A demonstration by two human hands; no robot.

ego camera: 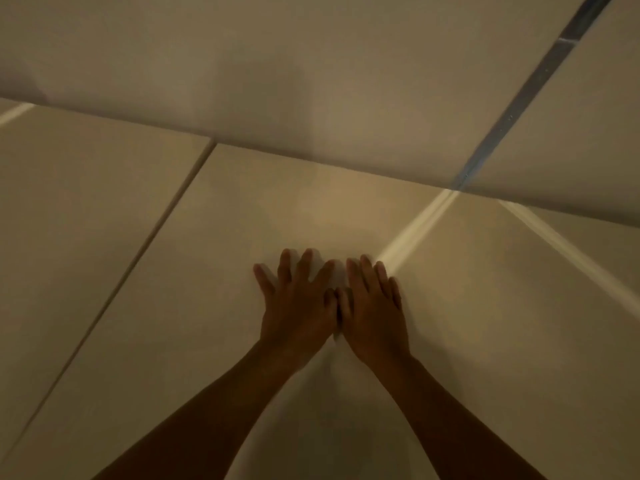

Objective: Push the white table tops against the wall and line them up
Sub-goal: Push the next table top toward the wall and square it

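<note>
L table top (86, 220): back edge at wall (311, 81), dark seam (166, 237) betw. it and centre table top (277, 209). L hand (298, 306) and R hand (374, 310) lie flat on centre top, side by side, thumbs touching; grip released, nothing grasped. Advice: keep palms flat, push evenly fwd so top doesn't skew; check seam closes parallel. R table top (502, 289): bright seam (415, 226) beside R hand. Dim, blurred; bench legs, front edges, wall contact not verifiable.
</note>
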